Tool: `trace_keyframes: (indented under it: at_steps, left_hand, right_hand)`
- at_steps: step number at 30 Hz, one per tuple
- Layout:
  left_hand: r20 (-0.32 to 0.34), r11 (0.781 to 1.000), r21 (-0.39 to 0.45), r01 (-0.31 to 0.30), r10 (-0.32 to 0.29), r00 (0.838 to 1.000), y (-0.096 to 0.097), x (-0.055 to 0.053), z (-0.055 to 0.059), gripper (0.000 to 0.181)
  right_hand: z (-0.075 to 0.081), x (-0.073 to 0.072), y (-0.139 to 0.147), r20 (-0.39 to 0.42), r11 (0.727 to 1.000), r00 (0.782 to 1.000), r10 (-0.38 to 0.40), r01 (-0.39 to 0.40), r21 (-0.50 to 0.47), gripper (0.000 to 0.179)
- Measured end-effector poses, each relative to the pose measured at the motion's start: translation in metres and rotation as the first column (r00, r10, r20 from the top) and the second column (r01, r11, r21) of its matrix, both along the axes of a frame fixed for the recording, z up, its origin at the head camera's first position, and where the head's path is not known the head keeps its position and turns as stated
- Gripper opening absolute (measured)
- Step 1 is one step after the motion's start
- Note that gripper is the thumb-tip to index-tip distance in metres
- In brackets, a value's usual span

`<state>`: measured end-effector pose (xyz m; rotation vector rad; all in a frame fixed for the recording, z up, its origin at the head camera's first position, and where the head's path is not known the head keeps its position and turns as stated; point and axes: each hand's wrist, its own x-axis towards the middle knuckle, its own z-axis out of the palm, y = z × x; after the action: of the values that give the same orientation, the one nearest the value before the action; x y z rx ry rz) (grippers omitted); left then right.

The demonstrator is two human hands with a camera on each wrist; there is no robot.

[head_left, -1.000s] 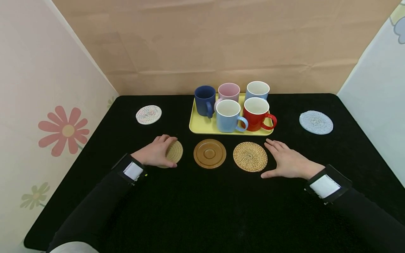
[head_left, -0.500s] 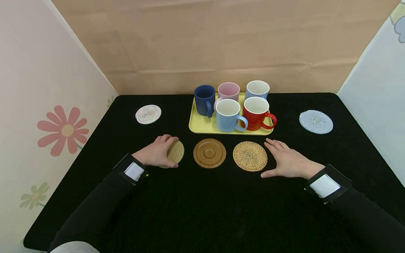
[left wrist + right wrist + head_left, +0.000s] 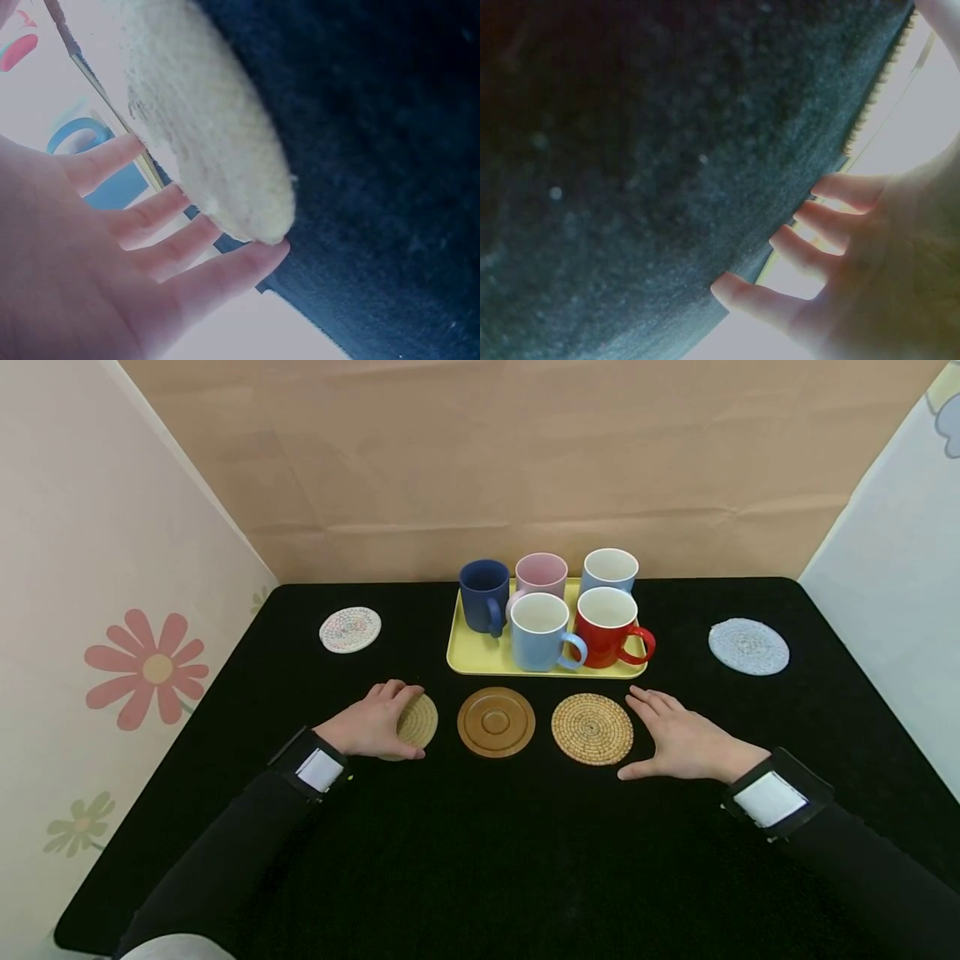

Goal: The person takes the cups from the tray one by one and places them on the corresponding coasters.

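My left hand (image 3: 367, 723) spans a pale woven coaster (image 3: 417, 722) on the black table, fingers at its far edge and thumb at its near edge. The left wrist view shows fingertips (image 3: 266, 255) right along the rim of this coaster (image 3: 217, 127); the palm side faces the camera. Right of it lie a brown wooden saucer (image 3: 497, 722) and a tan coiled wicker coaster (image 3: 592, 730). Beside the wicker coaster, my right hand (image 3: 678, 742) rests low with thumb and fingers spread, holding nothing. Its fingers (image 3: 750, 298) reach down close to the dark cloth in the right wrist view.
Behind the row stands a yellow tray (image 3: 468, 658) bearing several mugs, among them a navy mug (image 3: 483, 597), a red mug (image 3: 606, 631) and a light blue mug (image 3: 538, 635). A speckled white coaster (image 3: 350, 630) lies back left, a pale blue coaster (image 3: 748, 647) back right.
My left hand and the pale woven coaster have shifted slightly right, toward the wooden saucer. The right hand stays in place, and the head view has tilted very slightly.
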<state>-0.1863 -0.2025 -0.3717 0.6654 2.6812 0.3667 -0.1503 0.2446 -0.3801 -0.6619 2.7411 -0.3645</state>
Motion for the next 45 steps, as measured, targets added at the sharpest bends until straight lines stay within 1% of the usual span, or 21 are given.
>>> trace_keyframes:
  at_steps: [4,10,19,28,32,35,37,41,45]
  left_hand:
    - [-0.011,1.000,-0.005,-0.002,0.002,1.000,0.001,0.002,0.001,0.098]
    - [-0.002,1.000,-0.001,-0.001,0.001,1.000,0.002,0.002,0.002,0.098]
    - [-0.017,1.000,-0.013,0.008,-0.008,1.000,0.001,0.002,0.001,0.099]
    - [-0.019,0.999,-0.035,-0.002,0.001,1.000,0.002,0.003,0.004,0.102]
    - [-0.019,0.999,-0.053,0.006,-0.007,1.000,0.002,0.001,0.004,0.102]
    - [-0.012,0.998,-0.061,0.009,-0.010,1.000,0.002,-0.002,0.007,0.101]
    - [0.000,0.998,-0.062,0.003,-0.003,1.000,0.002,-0.006,0.011,0.100]
    - [0.034,0.998,-0.059,-0.015,0.018,0.999,0.003,-0.017,0.018,0.094]
    - [0.022,0.998,-0.061,-0.018,0.020,1.000,0.006,-0.029,0.021,0.083]
  right_hand:
    - [-0.001,0.000,0.001,-0.001,1.000,1.000,-0.002,0.002,0.001,0.119]
    - [-0.002,0.000,0.001,-0.004,1.000,1.000,-0.002,0.002,0.006,0.120]
    - [-0.003,-0.001,0.001,0.003,1.000,1.000,-0.006,0.006,0.013,0.120]
    - [0.001,-0.002,-0.002,0.006,0.999,1.000,-0.010,0.010,0.032,0.120]
    - [0.002,-0.003,-0.002,0.004,0.999,1.000,-0.003,0.003,0.034,0.119]
    - [0.005,-0.004,0.001,0.007,0.999,1.000,-0.004,0.004,0.032,0.117]
    - [0.007,-0.005,0.003,0.015,1.000,1.000,-0.009,0.009,0.027,0.115]
    - [0.011,-0.007,0.011,0.026,1.000,0.999,-0.030,0.030,0.009,0.106]
    - [0.016,-0.011,0.021,0.006,0.998,0.998,-0.063,0.063,0.001,0.091]
